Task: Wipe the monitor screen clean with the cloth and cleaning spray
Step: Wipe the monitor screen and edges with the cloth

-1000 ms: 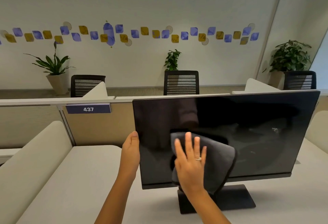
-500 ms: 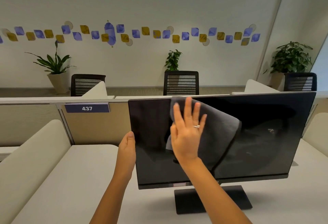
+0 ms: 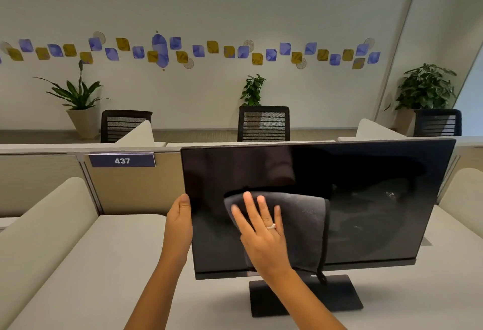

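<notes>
A black monitor stands on its dark base on the pale desk. A dark grey cloth lies flat against the lower left half of the screen. My right hand presses the cloth to the glass with fingers spread, a ring on one finger. My left hand grips the monitor's left edge at mid height. A small smudge shows on the right part of the screen. No spray bottle is in view.
The desk has padded side dividers and a back partition bearing a sign "437". Beyond it stand three black mesh chairs and potted plants along the wall.
My right hand has slid the cloth down from the screen's top edge to its lower left part. My left hand has stayed on the monitor's left edge.
</notes>
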Tool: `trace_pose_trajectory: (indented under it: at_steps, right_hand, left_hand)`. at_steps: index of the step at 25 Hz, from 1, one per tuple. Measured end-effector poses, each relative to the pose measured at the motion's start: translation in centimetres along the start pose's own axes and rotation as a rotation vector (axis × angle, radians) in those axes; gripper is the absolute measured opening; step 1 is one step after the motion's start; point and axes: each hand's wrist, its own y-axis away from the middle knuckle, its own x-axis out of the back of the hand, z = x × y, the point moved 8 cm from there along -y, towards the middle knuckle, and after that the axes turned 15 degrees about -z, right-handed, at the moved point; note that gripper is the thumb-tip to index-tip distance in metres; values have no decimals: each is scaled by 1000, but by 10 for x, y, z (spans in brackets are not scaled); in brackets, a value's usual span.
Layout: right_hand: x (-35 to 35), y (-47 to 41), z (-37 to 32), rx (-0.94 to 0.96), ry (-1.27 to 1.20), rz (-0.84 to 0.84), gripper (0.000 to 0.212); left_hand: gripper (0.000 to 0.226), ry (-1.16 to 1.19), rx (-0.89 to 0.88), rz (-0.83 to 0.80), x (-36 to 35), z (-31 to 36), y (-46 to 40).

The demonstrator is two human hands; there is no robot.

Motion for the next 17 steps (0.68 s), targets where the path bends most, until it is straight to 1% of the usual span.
trace_pose_trajectory:
  at_steps: [3, 5, 7, 8, 9, 11, 12, 15, 17]
  right_hand:
    - [8, 23, 50, -169, -12, 20, 62]
    - [21, 27, 81, -288, -40, 47, 57]
    - [36, 24, 107, -387, -96, 95, 51]
    - [44, 20, 116, -418, -136, 124, 49]
    - [52, 14, 122, -433, -172, 155, 49]
    - [66, -3, 126, -411, -214, 199, 49]
    - [71, -13, 123, -376, -216, 207, 50]
    - [76, -41, 100, -211, -173, 188, 55]
    - [74, -47, 86, -102, -130, 158, 57]
  left_hand:
    - [49, -25, -17, 46, -2, 0, 3]
    - [43, -126, -165, 155, 1, 20, 11]
    - [45, -347, -395, 329, 2, 59, 27]
    - [50, -505, -492, 381, -4, 79, 32]
    - [54, -671, -575, 391, -15, 97, 34]
    - [58, -946, -707, 321, -48, 124, 34]
    - [59, -1034, -747, 266, -65, 133, 32]
    - [59, -1193, -749, 119, -105, 142, 22]
    - [57, -1277, -720, 86, -120, 141, 16]
